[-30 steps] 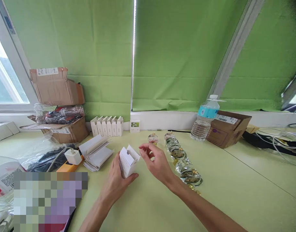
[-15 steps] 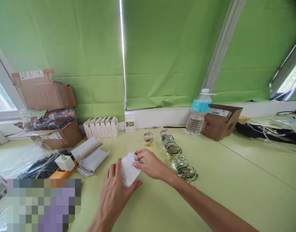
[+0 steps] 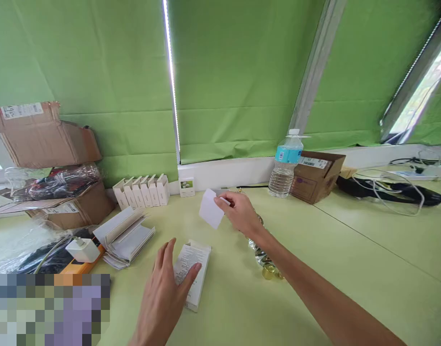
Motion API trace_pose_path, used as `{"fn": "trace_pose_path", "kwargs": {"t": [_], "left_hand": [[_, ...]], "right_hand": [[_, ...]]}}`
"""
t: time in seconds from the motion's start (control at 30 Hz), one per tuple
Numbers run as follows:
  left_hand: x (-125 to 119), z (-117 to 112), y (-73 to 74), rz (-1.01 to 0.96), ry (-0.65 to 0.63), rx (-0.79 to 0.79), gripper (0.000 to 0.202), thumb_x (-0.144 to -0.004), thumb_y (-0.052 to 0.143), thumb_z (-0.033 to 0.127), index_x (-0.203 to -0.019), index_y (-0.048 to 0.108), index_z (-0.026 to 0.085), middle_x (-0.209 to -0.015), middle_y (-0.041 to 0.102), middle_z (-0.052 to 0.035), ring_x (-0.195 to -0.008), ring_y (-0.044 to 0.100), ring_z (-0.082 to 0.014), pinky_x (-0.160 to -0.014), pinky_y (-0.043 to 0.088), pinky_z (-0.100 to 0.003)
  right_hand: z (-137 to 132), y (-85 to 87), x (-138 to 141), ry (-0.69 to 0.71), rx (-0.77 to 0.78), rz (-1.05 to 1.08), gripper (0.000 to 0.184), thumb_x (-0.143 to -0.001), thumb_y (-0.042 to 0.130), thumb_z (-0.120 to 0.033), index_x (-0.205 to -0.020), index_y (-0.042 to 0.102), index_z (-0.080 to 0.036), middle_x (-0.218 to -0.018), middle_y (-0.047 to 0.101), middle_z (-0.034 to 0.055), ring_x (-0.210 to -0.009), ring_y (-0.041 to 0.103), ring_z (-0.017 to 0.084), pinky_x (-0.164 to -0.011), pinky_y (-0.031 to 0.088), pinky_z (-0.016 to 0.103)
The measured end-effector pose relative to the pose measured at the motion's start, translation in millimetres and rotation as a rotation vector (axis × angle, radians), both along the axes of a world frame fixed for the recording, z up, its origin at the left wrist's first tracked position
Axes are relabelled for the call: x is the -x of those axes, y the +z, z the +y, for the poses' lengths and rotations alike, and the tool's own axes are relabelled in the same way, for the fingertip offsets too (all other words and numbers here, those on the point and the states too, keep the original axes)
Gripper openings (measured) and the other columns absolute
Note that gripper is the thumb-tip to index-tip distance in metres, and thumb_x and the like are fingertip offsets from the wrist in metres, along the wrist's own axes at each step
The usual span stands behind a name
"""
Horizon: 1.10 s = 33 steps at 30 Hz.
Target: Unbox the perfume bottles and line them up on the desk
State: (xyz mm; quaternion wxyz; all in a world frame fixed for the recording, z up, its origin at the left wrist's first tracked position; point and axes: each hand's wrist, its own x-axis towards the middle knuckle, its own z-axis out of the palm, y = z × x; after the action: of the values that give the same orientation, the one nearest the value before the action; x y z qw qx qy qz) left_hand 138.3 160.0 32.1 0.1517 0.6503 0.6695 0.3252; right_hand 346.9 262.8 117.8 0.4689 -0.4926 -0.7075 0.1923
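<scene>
Between thumb and fingers, my right hand (image 3: 238, 211) pinches a small white card (image 3: 210, 209), raised over the table. My left hand (image 3: 166, 288) has its fingers spread beside a white printed box (image 3: 199, 278), which lies on the table with a flap at its far end. The left thumb reaches over the box's face; whether it presses on it I cannot tell. Clear, shiny round ornaments (image 3: 262, 257) with gold caps lie in a row, partly hidden behind my right hand and forearm.
Several white boxes (image 3: 141, 192) stand in a row at the back, near a small picture card (image 3: 186, 187). Flattened white boxes (image 3: 128, 235) lie on the left by a white plug adapter (image 3: 82, 250). A water bottle (image 3: 283, 168) and brown carton (image 3: 316, 178) stand at back right.
My right hand has moved away from the box, up and to the right, with the white card in it. The box now lies on the table and my left fingers have spread.
</scene>
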Motion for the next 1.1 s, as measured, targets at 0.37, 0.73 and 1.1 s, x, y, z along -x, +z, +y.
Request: {"fn": "trace_pose_path", "kwargs": {"t": [0.37,0.73,1.1], "left_hand": [[4,-2,12.6,-0.066,-0.037,-0.311,0.046,-0.09,0.042,0.032,-0.136,0.04,0.029,-0.135,0.053,-0.0066,-0.115,0.056,-0.0239,-0.091,0.049,-0.038],[27,9,32.0,-0.714,0.308,-0.326,0.037,-0.079,0.059,0.053,-0.072,0.063,0.016,-0.08,0.071,-0.0032,-0.073,0.068,-0.0187,-0.063,0.056,-0.027],[31,21,31.9,-1.001,0.161,-0.29,0.047,-0.077,0.067,0.041,-0.115,0.045,0.024,-0.12,0.06,-0.0093,-0.091,0.067,-0.0198,-0.07,0.058,-0.035]], "right_hand": [[-31,12.0,23,0.493,0.492,0.466,0.036,-0.086,0.056,-0.048,-0.091,0.066,-0.013,-0.083,0.072,0.0103,-0.067,0.07,0.022,-0.06,0.06,0.036],[-37,0.4,35,0.223,0.058,-0.031,0.02,-0.083,0.062,-0.036,-0.08,0.072,-0.019,-0.118,0.063,0.0101,-0.121,0.05,0.027,-0.102,0.038,0.046],[-8,-36.7,27,0.461,0.658,0.357,0.02,-0.076,0.07,-0.028,-0.085,0.068,-0.01,-0.083,0.07,0.0101,-0.066,0.069,0.02,-0.06,0.059,0.034]]}}
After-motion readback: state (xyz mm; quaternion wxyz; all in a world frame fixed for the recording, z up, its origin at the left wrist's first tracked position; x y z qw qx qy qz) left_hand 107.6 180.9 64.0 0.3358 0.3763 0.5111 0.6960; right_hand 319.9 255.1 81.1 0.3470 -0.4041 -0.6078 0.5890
